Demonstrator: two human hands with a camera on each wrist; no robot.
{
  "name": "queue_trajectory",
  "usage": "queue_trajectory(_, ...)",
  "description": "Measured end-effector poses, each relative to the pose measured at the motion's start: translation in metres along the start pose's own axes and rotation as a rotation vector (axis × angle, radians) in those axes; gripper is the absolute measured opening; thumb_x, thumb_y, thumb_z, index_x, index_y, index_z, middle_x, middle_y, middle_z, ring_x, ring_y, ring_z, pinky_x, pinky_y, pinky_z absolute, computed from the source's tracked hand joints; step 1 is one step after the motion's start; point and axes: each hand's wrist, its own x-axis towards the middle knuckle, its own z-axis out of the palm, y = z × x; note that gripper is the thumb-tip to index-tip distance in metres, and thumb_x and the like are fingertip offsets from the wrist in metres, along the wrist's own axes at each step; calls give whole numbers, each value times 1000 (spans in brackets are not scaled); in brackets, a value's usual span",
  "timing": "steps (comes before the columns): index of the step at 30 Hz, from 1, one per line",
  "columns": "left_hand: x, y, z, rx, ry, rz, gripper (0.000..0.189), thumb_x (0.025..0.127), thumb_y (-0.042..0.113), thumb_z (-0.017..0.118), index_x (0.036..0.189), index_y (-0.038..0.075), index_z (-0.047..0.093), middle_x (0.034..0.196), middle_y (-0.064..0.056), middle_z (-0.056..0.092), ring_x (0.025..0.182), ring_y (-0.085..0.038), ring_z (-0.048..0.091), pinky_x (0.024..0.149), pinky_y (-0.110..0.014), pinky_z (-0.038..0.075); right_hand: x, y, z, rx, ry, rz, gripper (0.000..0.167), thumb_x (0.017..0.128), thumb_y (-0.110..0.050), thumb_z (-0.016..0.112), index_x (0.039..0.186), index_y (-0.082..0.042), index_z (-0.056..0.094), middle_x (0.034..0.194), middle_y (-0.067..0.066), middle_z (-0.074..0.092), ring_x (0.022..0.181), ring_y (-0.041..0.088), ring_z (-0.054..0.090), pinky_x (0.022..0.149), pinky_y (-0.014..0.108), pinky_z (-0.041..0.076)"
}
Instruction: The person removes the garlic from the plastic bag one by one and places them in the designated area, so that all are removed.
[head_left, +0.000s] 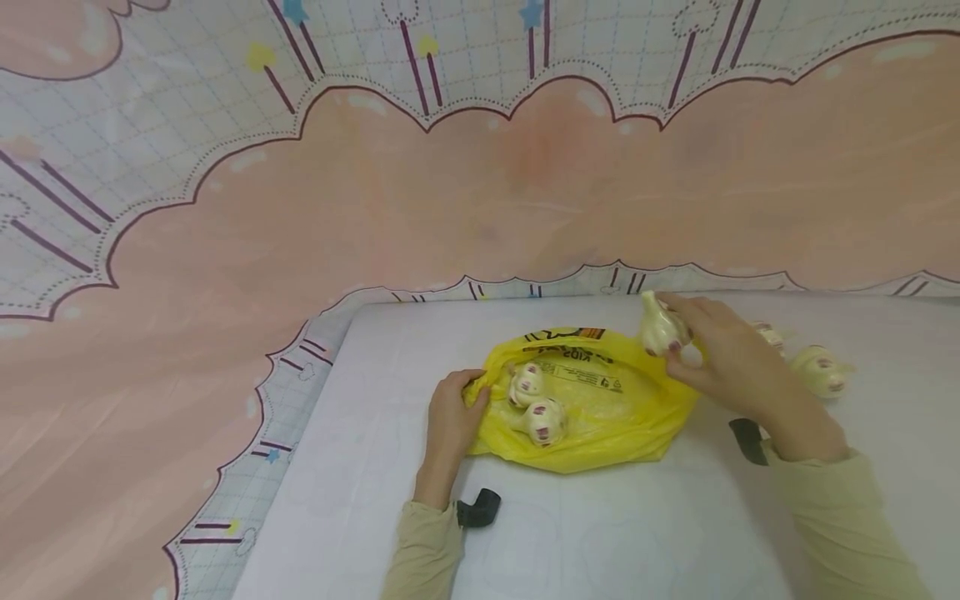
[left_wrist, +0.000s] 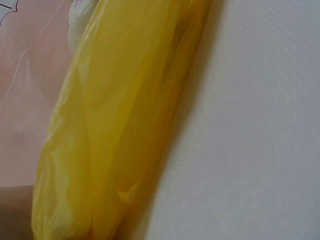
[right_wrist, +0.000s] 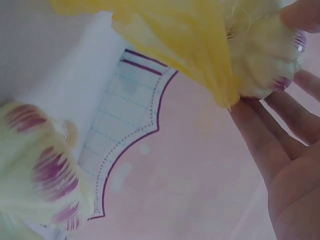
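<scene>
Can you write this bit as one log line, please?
left hand: grips yellow bag; right hand: holds garlic bulb; inside bag: two bulbs; on table: two more bulbs

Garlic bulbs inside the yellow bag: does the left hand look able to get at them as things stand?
Likely yes: the yellow bag gapes open above the garlic bulbs, close to the left hand, though that hand grips the bag's edge and might need to let go.

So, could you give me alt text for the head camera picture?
A person's right hand holds a garlic bulb by an open yellow bag whose left edge the left hand grips. Two bulbs lie inside the bag; two more sit to its right.
</scene>
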Motion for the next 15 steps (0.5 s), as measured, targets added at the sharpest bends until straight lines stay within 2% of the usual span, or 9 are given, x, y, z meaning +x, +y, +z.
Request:
queue_trajectory(6, 0, -1, 0, 2, 3, 1, 27, 93, 15, 70, 119, 8, 70, 118, -10, 68, 115, -29, 60, 103, -44, 47, -3, 5, -3, -4, -1, 39, 72, 82, -10, 71, 148, -9, 43, 127, 20, 59, 95, 31, 55, 76, 52, 52)
queue_trajectory(11, 0, -1, 0, 2, 5, 5, 27, 93, 15, 70, 118, 8, 70, 118, -9, 68, 114, -29, 61, 102, -44, 47, -6, 9, -5, 18, 14, 26, 70, 82, -9, 71, 147, -8, 44, 128, 21, 59, 102, 35, 54, 85, 59, 48)
queue_trajectory(15, 0, 0, 0, 3, 5, 4, 27, 93, 16, 70, 119, 8, 70, 118, -9, 68, 114, -28, 60, 102, -43, 47, -8, 11, -7, 40, 1, 62, 69, 84, -13, 73, 147, -10, 45, 126, 19, 59, 111, 37, 53, 92, 63, 45)
